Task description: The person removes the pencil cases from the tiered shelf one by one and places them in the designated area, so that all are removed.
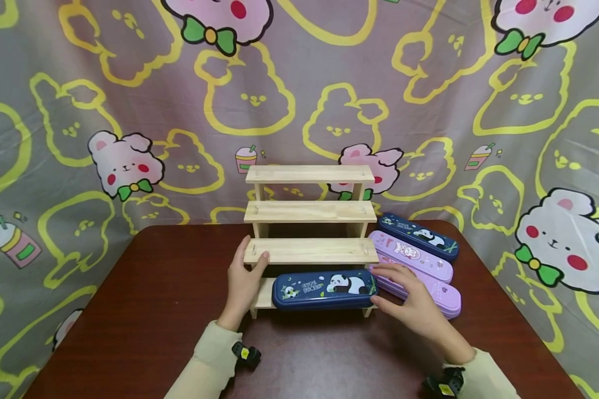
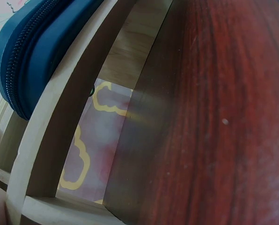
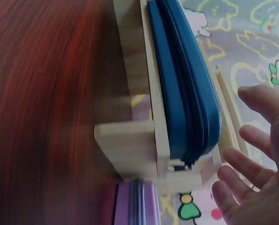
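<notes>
A dark blue pencil case (image 1: pixel 309 296) with a panda design lies lengthwise on the lowest step of a stepped wooden rack (image 1: pixel 309 210). In the right wrist view, the case's zipped side (image 3: pixel 188 103) shows above the step's edge. My left hand (image 1: pixel 242 285) holds the rack's left end, its thumb over the front of the second step from the bottom. Only slivers of that hand enter the left wrist view. Beside the case's right end is my right hand (image 1: pixel 414 305), its fingers spread and apart from the case in the right wrist view.
Right of the rack lie another dark blue panda case (image 1: pixel 419 235) and lilac pencil cases (image 1: pixel 444 269), partly behind my right hand. The dark red table (image 1: pixel 179 310) runs up to a cartoon-print curtain (image 1: pixel 299 111) at the back and sides.
</notes>
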`<state>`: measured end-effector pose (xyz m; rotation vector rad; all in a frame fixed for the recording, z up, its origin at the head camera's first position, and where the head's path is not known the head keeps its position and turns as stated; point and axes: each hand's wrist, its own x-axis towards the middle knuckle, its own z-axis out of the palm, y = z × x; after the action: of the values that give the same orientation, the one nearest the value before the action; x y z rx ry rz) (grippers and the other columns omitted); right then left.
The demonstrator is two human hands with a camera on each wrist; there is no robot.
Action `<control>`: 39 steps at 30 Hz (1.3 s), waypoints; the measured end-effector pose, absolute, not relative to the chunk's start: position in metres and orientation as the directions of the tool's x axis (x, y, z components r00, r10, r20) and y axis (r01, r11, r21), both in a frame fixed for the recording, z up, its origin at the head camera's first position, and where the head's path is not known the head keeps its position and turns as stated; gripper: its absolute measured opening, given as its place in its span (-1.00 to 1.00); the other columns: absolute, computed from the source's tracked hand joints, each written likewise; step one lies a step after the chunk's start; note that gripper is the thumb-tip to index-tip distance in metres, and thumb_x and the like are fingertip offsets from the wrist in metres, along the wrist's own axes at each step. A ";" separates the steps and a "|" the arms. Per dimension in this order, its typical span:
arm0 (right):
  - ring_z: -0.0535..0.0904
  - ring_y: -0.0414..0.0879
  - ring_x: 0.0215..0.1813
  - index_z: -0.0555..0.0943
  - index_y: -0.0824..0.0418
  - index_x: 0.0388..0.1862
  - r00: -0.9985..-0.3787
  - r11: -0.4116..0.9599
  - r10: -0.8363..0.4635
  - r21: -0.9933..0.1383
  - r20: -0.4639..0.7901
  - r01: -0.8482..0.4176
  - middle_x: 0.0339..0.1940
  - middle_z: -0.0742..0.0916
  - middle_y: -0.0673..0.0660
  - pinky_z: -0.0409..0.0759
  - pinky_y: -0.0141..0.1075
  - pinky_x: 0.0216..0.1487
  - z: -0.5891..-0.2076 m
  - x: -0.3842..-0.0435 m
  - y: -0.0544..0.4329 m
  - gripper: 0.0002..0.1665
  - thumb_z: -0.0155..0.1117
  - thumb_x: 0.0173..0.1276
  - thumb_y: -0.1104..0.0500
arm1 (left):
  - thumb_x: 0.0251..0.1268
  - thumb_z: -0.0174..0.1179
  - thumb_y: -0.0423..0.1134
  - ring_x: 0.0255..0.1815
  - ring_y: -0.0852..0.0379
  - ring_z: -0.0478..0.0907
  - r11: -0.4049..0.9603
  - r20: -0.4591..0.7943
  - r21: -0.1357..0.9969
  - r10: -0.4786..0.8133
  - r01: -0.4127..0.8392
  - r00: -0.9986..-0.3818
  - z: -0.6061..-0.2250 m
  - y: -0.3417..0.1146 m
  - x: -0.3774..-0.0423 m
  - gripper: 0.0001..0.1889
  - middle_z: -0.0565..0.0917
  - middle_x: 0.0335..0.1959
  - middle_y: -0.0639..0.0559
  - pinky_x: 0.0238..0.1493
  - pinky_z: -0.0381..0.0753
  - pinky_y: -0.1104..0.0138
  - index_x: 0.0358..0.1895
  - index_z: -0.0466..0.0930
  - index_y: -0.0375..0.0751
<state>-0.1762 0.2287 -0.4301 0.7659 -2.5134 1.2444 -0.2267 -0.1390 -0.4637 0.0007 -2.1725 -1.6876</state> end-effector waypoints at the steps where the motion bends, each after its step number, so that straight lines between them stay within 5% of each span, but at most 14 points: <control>1: 0.36 -0.09 0.33 0.59 0.08 0.25 -0.831 0.501 -0.355 -0.664 0.428 -0.556 0.27 0.57 0.02 0.29 -0.39 0.30 -0.430 -0.176 0.226 -0.37 0.54 0.18 0.11 | 0.36 0.25 0.02 0.47 0.10 0.17 0.278 0.299 0.932 -0.235 0.231 -0.925 -0.464 -0.139 -0.227 -0.28 0.29 0.47 0.07 0.44 0.14 0.06 0.53 0.19 0.04; 7: 0.37 -0.09 0.32 0.61 0.05 0.22 -0.801 0.504 -0.381 -0.622 0.463 -0.599 0.28 0.55 -0.03 0.31 -0.33 0.29 -0.433 -0.177 0.210 -0.39 0.55 0.17 0.04 | 0.36 0.26 0.03 0.47 0.10 0.17 0.285 0.301 0.931 -0.239 0.230 -0.923 -0.466 -0.139 -0.228 -0.27 0.29 0.47 0.08 0.45 0.14 0.07 0.53 0.19 0.05; 10: 0.37 -0.09 0.27 0.62 0.04 0.21 -0.786 0.492 -0.402 -0.614 0.469 -0.618 0.28 0.54 -0.06 0.54 -0.32 0.02 -0.433 -0.178 0.202 -0.40 0.53 0.19 0.00 | 0.36 0.26 0.02 0.47 0.11 0.17 0.282 0.306 0.930 -0.241 0.235 -0.921 -0.466 -0.140 -0.228 -0.27 0.30 0.46 0.08 0.45 0.13 0.07 0.53 0.19 0.04; 13: 0.37 -0.09 0.26 0.62 0.00 0.21 -0.773 0.495 -0.424 -0.595 0.471 -0.634 0.28 0.53 -0.07 0.58 -0.22 -0.05 -0.432 -0.179 0.196 -0.42 0.51 0.20 -0.04 | 0.36 0.26 0.02 0.47 0.11 0.17 0.281 0.310 0.929 -0.240 0.240 -0.920 -0.467 -0.140 -0.228 -0.28 0.30 0.47 0.08 0.45 0.13 0.07 0.53 0.20 0.04; 18: 0.37 -0.08 0.29 0.63 -0.04 0.21 -0.745 0.494 -0.456 -0.559 0.486 -0.666 0.28 0.54 -0.08 0.37 0.00 0.21 -0.430 -0.180 0.187 -0.42 0.51 0.19 -0.07 | 0.36 0.26 0.01 0.47 0.08 0.18 0.278 0.314 0.929 -0.241 0.245 -0.918 -0.465 -0.139 -0.228 -0.28 0.30 0.47 0.03 0.44 0.14 0.06 0.52 0.21 0.01; 39: 0.36 -0.07 0.33 0.62 -0.04 0.23 -0.705 0.514 -0.552 -0.483 0.446 -0.709 0.33 0.53 -0.02 0.34 0.09 0.25 -0.426 -0.192 0.155 -0.39 0.48 0.21 -0.14 | 0.35 0.27 -0.01 0.46 0.11 0.19 0.281 0.310 0.929 -0.244 0.239 -0.919 -0.467 -0.139 -0.229 -0.28 0.31 0.45 0.06 0.44 0.15 0.09 0.52 0.21 0.02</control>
<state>-0.1922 0.1554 -0.4256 1.0692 -2.5214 0.9663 -0.2288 -0.1394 -0.4666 0.0049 -2.1635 -1.6742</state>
